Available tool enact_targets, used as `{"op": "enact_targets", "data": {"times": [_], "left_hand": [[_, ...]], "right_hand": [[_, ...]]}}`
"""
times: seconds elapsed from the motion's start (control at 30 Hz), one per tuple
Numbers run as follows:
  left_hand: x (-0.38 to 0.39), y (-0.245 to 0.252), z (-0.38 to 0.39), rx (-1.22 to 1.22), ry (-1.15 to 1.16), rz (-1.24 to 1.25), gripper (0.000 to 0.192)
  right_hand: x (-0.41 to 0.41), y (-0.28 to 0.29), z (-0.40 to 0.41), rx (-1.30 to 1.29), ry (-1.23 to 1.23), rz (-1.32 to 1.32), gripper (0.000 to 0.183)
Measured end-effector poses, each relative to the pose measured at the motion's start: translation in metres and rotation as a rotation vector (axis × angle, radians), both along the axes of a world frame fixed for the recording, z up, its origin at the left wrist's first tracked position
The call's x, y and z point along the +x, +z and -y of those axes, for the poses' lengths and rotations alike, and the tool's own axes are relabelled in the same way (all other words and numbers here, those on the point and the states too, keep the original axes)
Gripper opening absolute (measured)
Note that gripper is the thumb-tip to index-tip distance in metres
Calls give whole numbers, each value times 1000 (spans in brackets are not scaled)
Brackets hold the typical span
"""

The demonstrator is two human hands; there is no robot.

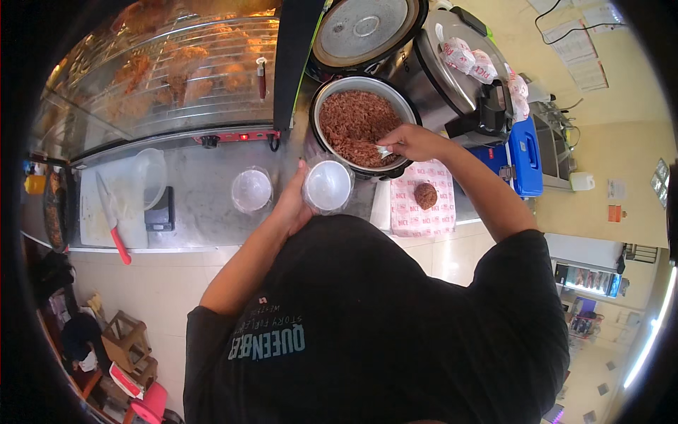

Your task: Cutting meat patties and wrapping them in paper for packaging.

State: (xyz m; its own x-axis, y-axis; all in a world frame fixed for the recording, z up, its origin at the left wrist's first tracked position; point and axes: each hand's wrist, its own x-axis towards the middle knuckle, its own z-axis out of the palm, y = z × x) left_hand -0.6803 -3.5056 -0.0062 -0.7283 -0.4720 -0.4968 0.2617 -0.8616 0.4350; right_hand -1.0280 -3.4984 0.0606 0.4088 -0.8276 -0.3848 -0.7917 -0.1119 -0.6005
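Note:
My left hand [297, 204] holds a small white bowl [328, 185] lined with clear plastic, close to my body. My right hand [413, 142] grips a white scoop or spoon [383, 151] whose end is in reddish-brown rice [360, 122], inside a round cooker pot [321, 139]. A second plastic-covered bowl [252, 190] sits on the metal counter to the left. Below my right forearm, a round lump of the same rice [426, 196] rests on printed wrapping paper [413, 223].
A glass warmer with fried food [185, 79] stands at the upper left. On a white cutting board [92, 212] lie a red-handled knife [117, 238] and a clear tub [150, 177], beside a dark scale [160, 214]. Wrapped bundles [458, 55] top a steel cooker [424, 69]; a blue box [525, 159] is rightward.

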Motion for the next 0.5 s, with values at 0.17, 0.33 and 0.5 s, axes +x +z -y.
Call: {"op": "enact_targets", "data": {"times": [0.17, 0.33, 0.5], "left_hand": [[15, 18, 14, -26, 100, 0, 80], [-12, 69, 33, -250, 301, -18, 65], [-87, 67, 42, -420, 454, 114, 44]], "right_hand": [[-6, 4, -13, -72, -153, 15, 28], [-9, 25, -27, -137, -369, 59, 28], [7, 50, -40, -217, -604, 213, 29]]}}
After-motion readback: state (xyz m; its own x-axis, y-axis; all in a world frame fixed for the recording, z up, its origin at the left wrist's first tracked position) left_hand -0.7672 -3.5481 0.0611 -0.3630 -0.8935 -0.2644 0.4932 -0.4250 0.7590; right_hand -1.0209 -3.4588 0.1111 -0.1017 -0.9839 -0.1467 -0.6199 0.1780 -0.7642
